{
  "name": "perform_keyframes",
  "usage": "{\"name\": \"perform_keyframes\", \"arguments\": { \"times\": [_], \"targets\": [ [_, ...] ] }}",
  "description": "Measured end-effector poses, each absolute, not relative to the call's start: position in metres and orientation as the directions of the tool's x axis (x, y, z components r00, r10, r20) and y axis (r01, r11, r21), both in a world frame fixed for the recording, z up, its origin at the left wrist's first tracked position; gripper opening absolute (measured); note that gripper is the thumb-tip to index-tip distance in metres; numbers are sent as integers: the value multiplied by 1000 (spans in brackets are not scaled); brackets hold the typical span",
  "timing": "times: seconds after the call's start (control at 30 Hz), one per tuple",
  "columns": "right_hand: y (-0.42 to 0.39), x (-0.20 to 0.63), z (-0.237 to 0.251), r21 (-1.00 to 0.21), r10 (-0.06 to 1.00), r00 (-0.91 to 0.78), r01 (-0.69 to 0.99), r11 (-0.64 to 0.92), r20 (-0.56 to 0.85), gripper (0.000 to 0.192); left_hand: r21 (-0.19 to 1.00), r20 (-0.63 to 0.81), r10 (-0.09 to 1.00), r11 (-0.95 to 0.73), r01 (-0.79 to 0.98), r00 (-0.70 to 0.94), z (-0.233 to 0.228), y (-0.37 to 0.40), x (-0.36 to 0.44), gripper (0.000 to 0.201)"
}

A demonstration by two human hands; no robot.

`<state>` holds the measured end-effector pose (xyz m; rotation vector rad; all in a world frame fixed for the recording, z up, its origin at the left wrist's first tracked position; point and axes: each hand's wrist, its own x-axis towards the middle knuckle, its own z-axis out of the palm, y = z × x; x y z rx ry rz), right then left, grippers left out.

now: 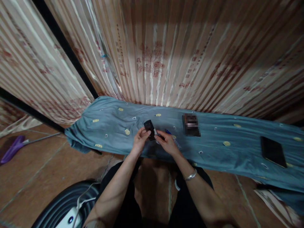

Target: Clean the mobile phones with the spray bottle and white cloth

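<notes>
Left hand: fingers curled onto the near left side of a small black device, thumb laid against its edge; the grip looks clamped.
Right hand: fingers drawn together at the device's right end, pinching something pale and small that I cannot identify.
Device: held between both hands just above the blue patterned cloth, about midway along it.
Doing it well: the left hand looks best kept steady as the anchor, with only the right fingertips working, low over the cloth so a dropped part lands softly.
Blue pen: just beyond the right hand, mostly covered by it.
Hard to make out: the device's face and the pale piece; a blurred dark item to the right; a black tablet-like slab far right.
</notes>
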<state>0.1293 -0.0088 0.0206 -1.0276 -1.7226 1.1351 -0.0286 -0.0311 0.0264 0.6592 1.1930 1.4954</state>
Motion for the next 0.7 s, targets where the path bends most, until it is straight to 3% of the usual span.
{"name": "perform_keyframes", "arguments": {
  "times": [0.5, 0.7],
  "targets": [
    [-15, 113, 27, -994, 945, -324, -109, 15, 50, 26, 872, -222, 915, 32, -488, -337, 18, -23, -35, 25],
    [-15, 113, 29, -976, 967, -254, -201, -89, -36, 23, 815, -257, 945, 98, -571, -205, 24, -26, -33, 24]
  ]
}}
